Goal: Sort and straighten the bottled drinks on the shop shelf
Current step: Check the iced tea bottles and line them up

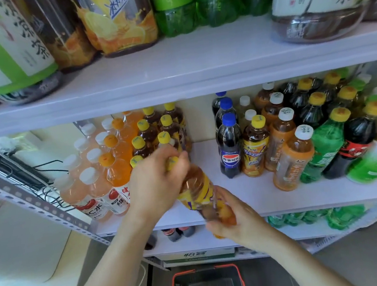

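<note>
Bottle (196,188) tilted at shelf front, 6 o'clock of yellow-cap row (149,132). Your left hand (156,182) fingers grip its neck, right hand (238,221) grips its base. Pushing in at 12 o'clock could topple the row.

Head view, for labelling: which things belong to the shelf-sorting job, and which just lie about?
Job: yellow-labelled plastic tea bottle, gripped by left hand and right hand; yellow-capped tea bottles; blue-capped cola bottle.
Lying about: red-rimmed black plastic basket; white-green cardboard carton.
</note>
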A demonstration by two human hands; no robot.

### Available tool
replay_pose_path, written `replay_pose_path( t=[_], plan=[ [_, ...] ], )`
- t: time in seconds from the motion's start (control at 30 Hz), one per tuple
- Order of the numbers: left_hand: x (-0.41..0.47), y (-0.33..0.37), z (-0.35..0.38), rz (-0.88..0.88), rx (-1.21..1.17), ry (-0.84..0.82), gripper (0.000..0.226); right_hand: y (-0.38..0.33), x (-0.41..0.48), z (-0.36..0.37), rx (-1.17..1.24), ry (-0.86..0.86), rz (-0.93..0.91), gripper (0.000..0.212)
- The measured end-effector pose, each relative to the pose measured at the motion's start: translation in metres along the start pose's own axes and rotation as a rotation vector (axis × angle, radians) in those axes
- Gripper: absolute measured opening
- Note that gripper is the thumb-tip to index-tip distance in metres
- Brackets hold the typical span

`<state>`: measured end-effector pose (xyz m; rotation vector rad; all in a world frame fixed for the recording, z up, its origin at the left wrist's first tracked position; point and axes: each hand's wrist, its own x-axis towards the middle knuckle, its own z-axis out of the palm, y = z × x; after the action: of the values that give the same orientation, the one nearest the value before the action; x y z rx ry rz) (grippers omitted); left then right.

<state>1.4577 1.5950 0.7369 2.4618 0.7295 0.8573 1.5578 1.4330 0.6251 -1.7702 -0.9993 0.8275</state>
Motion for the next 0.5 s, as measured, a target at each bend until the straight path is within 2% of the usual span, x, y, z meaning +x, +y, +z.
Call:
replay_pose_path(
  t=[0.1,0.2,0.33,0.5],
  plan=[
    [0.008,0.009,-0.01,-0.168,-0.342,0.129,0.039,-0.022,-0.011,-0.016,0.055,0.079,-0.073,0.06],
    [0.011,0.012,-0.016,-0.324,-0.601,0.107,0.041,-0.036,-0.022,-0.031,0.056,0.132,-0.081,0.054],
    [0.01,0.011,-0.019,-0.392,-0.802,-0.035,0.034,-0.051,-0.031,-0.04,0.331,-0.034,-0.05,0.042],
    [0.014,0.014,-0.02,-0.358,-0.869,-0.044,0.038,-0.058,-0.037,-0.047,0.462,-0.156,0.008,0.043]
  ],
)
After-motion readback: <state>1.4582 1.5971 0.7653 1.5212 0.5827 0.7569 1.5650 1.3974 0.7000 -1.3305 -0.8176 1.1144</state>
